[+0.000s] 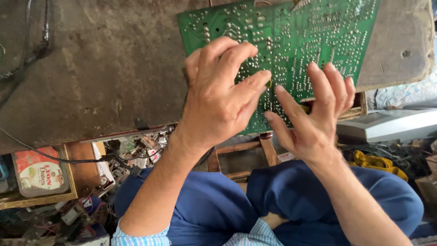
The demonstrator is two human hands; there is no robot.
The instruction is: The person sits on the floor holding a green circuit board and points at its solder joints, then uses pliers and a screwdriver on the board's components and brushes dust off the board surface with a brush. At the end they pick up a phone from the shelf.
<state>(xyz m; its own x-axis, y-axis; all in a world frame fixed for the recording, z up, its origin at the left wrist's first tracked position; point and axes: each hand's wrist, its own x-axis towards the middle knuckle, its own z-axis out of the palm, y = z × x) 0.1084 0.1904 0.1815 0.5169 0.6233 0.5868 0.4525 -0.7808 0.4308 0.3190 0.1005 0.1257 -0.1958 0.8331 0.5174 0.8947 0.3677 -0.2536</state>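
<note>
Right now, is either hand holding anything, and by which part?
Both hands, left hand and right hand, rest fingertips on the green circuit board near its lower edge; a firm grip cannot be told.
</note>
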